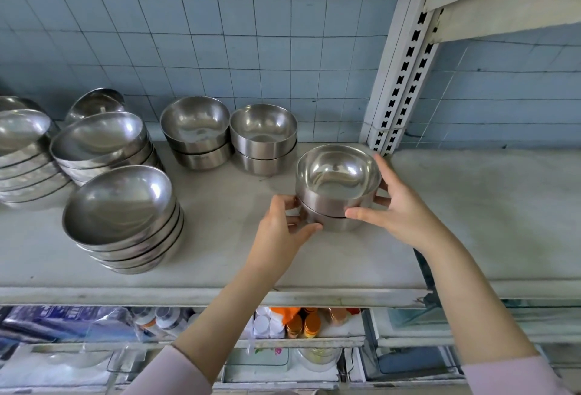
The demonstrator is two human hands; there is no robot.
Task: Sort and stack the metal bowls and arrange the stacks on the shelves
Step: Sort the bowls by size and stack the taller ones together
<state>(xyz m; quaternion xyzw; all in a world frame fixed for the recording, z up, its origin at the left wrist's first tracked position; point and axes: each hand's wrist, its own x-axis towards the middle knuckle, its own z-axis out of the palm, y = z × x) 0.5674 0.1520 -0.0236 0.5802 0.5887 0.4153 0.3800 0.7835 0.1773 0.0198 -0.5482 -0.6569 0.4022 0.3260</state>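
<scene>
Two hands grip a held stack (338, 193) of two deep metal bowls, nested and open side up, near the right end of a pale shelf (220, 253). The left hand (283, 221) curls round the lower bowl from the left, thumb on its front. The right hand (399, 206) wraps the other side, thumb lying across the seam between the bowls. Whether the stack rests on the shelf or is just lifted, I cannot tell.

Behind it, against the blue tiled wall (220, 33), stand two more deep stacks (198, 133) (264, 140), side by side and touching. Further left are leaning piles of shallow bowls (122, 218) (100, 146) (22, 149). A slotted white post (402, 64) rises just behind the right hand. Below the shelf, orange-lidded jars (301, 322) sit among packets.
</scene>
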